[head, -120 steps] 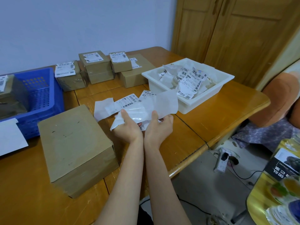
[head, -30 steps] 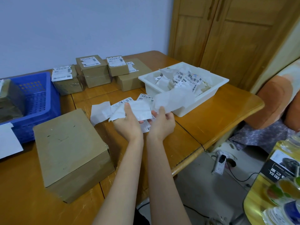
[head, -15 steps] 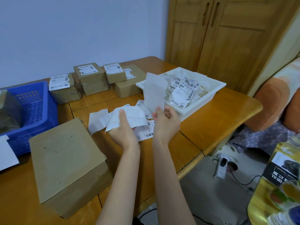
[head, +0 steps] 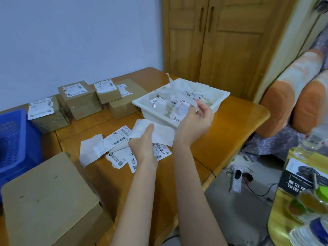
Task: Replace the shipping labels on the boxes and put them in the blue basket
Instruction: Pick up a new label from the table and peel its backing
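The right hand [head: 194, 121] has swung the peeled backing paper [head: 179, 110] over the white tray [head: 217, 102] and pinches it there, so the waste is about to be dropped. The left hand [head: 142, 144] still pinches the freed shipping label [head: 156, 133] just near of the tray, ready for the bare cardboard box [head: 48, 197] well to the tray's near left, beside the blue basket [head: 16, 142].

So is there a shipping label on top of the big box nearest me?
No, the big box shows a bare brown top, with no label on it.
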### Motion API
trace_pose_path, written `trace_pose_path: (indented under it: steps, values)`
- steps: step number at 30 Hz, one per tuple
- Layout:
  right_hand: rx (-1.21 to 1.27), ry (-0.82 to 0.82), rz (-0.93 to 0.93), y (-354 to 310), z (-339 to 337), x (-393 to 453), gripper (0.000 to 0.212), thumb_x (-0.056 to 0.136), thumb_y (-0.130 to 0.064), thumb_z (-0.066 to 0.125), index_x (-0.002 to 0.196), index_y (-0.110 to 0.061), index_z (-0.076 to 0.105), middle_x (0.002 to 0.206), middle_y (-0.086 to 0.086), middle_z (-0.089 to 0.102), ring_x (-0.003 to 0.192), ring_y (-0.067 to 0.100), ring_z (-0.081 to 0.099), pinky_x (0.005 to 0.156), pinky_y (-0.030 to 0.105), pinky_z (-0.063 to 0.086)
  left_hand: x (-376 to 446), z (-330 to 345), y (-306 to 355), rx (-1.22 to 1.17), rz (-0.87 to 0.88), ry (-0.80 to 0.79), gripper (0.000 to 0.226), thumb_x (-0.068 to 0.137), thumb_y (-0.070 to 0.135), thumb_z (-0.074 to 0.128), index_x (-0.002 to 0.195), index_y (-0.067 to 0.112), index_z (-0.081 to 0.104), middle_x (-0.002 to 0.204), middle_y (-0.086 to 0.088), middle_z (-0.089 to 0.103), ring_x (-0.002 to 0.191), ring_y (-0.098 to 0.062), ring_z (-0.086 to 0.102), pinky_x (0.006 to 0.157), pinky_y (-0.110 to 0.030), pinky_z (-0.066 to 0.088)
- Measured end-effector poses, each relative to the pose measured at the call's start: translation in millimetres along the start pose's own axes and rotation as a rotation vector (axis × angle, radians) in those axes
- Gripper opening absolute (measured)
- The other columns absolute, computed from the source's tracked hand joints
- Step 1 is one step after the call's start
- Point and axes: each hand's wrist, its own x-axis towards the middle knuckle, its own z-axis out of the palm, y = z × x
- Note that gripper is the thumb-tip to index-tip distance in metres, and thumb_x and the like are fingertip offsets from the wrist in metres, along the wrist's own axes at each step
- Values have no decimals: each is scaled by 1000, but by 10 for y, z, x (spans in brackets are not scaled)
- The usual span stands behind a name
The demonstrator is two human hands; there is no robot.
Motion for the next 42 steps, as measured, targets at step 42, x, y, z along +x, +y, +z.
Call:
trace_pose_path:
  steps: [42]
  values:
    - [-621,-341,-435,214,-169,-60,18,80,-17,69,97,-20,65,100,-8,47,90,11,53,74,32,50,166,-163,-114,183,160,111,35,69,23,88,98,20,68,99,2,71,93,-17,69,69,-32,59]
